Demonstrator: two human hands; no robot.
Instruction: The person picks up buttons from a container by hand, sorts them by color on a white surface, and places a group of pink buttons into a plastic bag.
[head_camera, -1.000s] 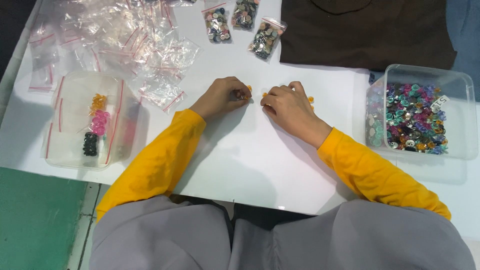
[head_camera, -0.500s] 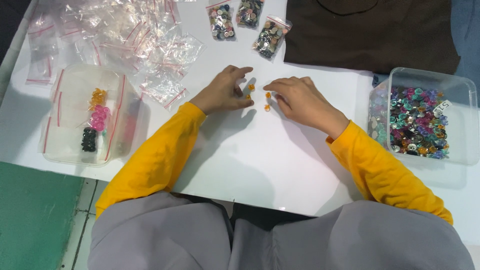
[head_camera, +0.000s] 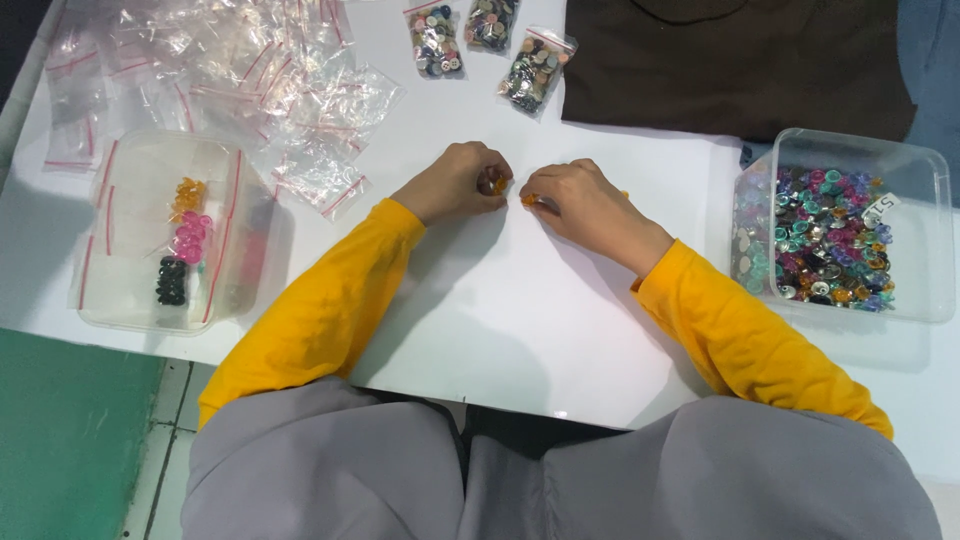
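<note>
My left hand (head_camera: 458, 182) rests on the white table (head_camera: 520, 300), its fingers curled around small orange beads (head_camera: 497, 183). Close beside it, my right hand (head_camera: 578, 200) pinches another orange bead (head_camera: 528, 199) against the tabletop. The two hands nearly touch at the fingertips. Both arms wear yellow sleeves. Most of the beads are hidden inside the fingers.
A clear tub (head_camera: 160, 235) at left holds bagged orange, pink and black beads. Empty zip bags (head_camera: 250, 80) lie scattered behind it. Three filled bags (head_camera: 485, 40) sit at the back. A tub of mixed coloured beads (head_camera: 835, 235) stands at right, dark cloth (head_camera: 735, 60) behind.
My left hand's fingers have closed from spread to curled around the orange beads. Both hands have drawn closer together, and the loose beads between them are no longer lying free.
</note>
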